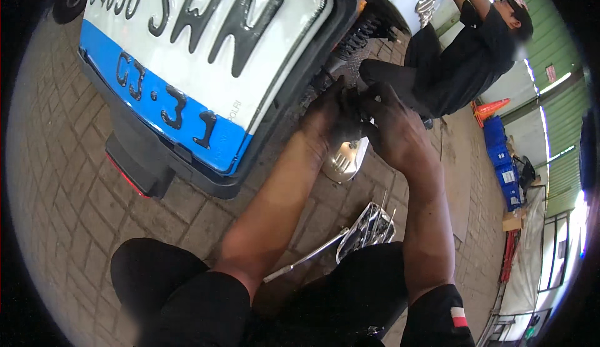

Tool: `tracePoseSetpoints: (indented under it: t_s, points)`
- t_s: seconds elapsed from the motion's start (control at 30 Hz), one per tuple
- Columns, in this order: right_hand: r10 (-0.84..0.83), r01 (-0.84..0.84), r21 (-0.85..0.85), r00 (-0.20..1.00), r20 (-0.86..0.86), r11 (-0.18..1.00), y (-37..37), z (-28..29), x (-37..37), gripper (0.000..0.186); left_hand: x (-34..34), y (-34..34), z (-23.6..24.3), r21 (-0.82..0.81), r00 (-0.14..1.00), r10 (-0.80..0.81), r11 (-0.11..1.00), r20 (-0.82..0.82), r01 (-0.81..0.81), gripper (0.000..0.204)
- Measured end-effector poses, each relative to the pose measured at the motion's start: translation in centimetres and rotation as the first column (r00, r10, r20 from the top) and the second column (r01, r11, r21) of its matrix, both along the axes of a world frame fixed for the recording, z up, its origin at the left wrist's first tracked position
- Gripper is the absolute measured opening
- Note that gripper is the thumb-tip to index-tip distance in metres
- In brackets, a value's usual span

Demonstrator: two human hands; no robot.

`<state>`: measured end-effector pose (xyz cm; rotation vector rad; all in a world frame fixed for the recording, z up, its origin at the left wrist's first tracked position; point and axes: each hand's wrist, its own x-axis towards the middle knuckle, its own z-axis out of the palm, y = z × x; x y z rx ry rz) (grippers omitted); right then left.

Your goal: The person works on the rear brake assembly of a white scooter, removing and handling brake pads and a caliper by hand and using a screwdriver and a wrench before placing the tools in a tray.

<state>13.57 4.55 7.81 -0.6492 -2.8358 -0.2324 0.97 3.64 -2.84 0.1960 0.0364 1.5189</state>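
My left hand (pixel 322 116) and my right hand (pixel 397 128) meet beneath the rear of a scooter, their fingers bent around a dark part I cannot make out. Just above them is a black coil spring (pixel 355 38), beside a white-and-blue licence plate (pixel 181 66) in a black holder. A shiny slotted metal cover (pixel 344 163) lies below my hands. Between my forearms, on the paving, sits a metal tray (pixel 369 231) with long tools in and across it.
A co-worker (pixel 469 66) in dark clothing crouches at the upper right with arms raised. An orange traffic cone (pixel 490 109), blue bins (pixel 503 163) and a cardboard box (pixel 514 221) stand along the right side. A wheel (pixel 69 0) shows at top left.
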Motion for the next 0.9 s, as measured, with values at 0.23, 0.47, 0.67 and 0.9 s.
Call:
tracePoseSetpoints:
  t_s: [0.23, 0.47, 0.67, 0.9]
  points:
    - [0.034, -0.034, -0.039, 0.999, 0.011, 0.999, 0.6, 0.1, 0.6, 0.029, 0.0, 0.7, -0.5, -0.046, 0.998, 0.052, 0.997, -0.041, -0.054, 0.042]
    - [0.004, -0.006, -0.079, 1.0, -0.029, 0.997, -1.0, -0.2, 0.8, 0.021, -1.1, 1.7, -3.2, 0.236, 0.996, -0.035, 0.97, -0.086, 0.054, 0.042]
    - [-0.122, 0.098, -0.164, 0.982, -0.143, 0.982, -1.3, -1.6, 1.6, 0.023, 1.1, 2.0, -1.9, 0.067, 0.992, 0.111, 0.991, 0.064, -0.115, 0.042]
    - [-0.013, 0.02, 0.14, 0.999, -0.05, 0.99, 0.8, -3.3, 3.3, 0.028, 1.8, 1.5, -1.8, -0.168, 0.98, 0.159, 0.97, -0.118, -0.177, 0.047]
